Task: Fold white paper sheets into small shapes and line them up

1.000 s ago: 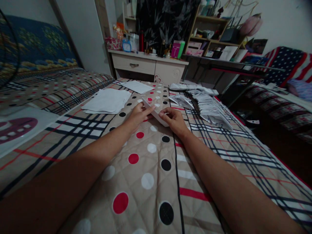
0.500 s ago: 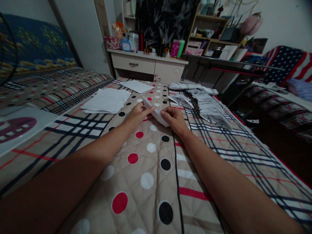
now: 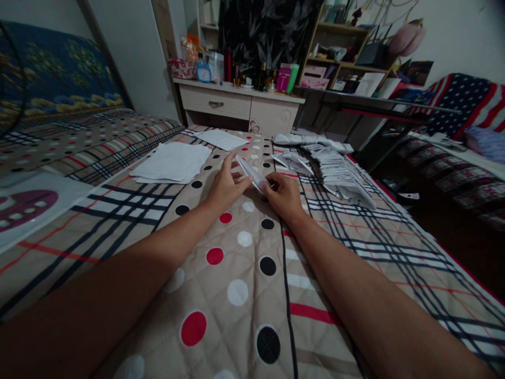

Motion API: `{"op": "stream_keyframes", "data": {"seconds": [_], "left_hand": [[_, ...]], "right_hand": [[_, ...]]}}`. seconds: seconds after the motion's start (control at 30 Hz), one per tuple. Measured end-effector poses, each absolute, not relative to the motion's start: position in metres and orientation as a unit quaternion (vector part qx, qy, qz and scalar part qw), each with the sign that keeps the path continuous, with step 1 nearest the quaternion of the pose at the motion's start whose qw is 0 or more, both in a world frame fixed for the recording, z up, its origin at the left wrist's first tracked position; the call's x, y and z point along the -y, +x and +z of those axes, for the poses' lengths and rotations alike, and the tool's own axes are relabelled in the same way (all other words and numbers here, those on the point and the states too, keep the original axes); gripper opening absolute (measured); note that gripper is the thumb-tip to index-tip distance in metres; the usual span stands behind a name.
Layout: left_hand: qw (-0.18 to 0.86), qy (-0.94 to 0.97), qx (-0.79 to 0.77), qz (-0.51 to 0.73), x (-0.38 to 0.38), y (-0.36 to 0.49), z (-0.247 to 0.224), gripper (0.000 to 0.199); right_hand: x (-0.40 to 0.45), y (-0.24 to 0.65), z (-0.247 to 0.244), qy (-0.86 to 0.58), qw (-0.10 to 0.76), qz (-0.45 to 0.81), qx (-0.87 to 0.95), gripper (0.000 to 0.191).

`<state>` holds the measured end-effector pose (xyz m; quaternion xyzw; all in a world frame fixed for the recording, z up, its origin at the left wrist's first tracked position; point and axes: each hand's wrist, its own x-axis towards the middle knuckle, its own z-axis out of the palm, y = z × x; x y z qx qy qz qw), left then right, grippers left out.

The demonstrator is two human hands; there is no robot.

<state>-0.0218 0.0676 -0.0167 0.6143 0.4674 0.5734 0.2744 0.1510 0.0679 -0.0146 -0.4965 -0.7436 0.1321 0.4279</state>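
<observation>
Between my two hands is a folded piece of white paper (image 3: pixel 251 174), tilted and held just above the patterned bedspread (image 3: pixel 236 263). My left hand (image 3: pixel 229 184) grips its left end, with the thumb on the near side and the fingers behind. On the right end, my right hand (image 3: pixel 284 195) pinches the paper between thumb and curled fingers. A stack of flat white sheets (image 3: pixel 171 162) lies to the left of my hands, and another white sheet (image 3: pixel 221 139) lies farther back. To the right sits a row of folded white papers (image 3: pixel 341 176), with a single folded paper (image 3: pixel 294 162) beside it.
A white bag with a dark red print (image 3: pixel 35 202) lies at the far left. Along the back stands a white dresser (image 3: pixel 232 108) crowded with bottles and a blue clock (image 3: pixel 203 72). More folded papers (image 3: pixel 311 141) lie at the bed's far right, near its edge.
The folded paper has turned slightly and shows less of its lower right end. My left hand's fingers have lifted and spread behind it; my right hand has shifted its hold along the paper.
</observation>
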Motion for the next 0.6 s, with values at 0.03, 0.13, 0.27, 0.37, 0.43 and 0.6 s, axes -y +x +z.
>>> {"op": "stream_keyframes", "data": {"seconds": [0.03,0.13,0.27,0.37,0.43,0.6], "left_hand": [[0.213,0.644,-0.469,0.565,-0.066,-0.023,-0.016,0.075],[0.058,0.732,-0.454,0.504,-0.059,-0.024,-0.009,0.065],[-0.024,0.789,-0.432,0.436,-0.05,-0.023,-0.004,0.032],[-0.035,0.791,-0.439,0.424,-0.048,-0.021,-0.005,0.029],[-0.037,0.784,-0.456,0.42,-0.048,-0.021,-0.005,0.03],[-0.039,0.755,-0.505,0.416,-0.045,-0.019,-0.004,0.039]], "right_hand": [[-0.068,0.151,-0.014,-0.506,0.43,0.115,0.739,0.012],[-0.067,0.152,-0.012,-0.527,0.433,0.072,0.728,0.012],[-0.065,0.152,-0.01,-0.538,0.43,0.052,0.723,0.012],[-0.063,0.152,-0.009,-0.546,0.428,0.033,0.719,0.012],[-0.062,0.151,-0.008,-0.546,0.427,0.014,0.72,0.013],[-0.058,0.149,-0.005,-0.532,0.407,-0.022,0.742,0.014]]}}
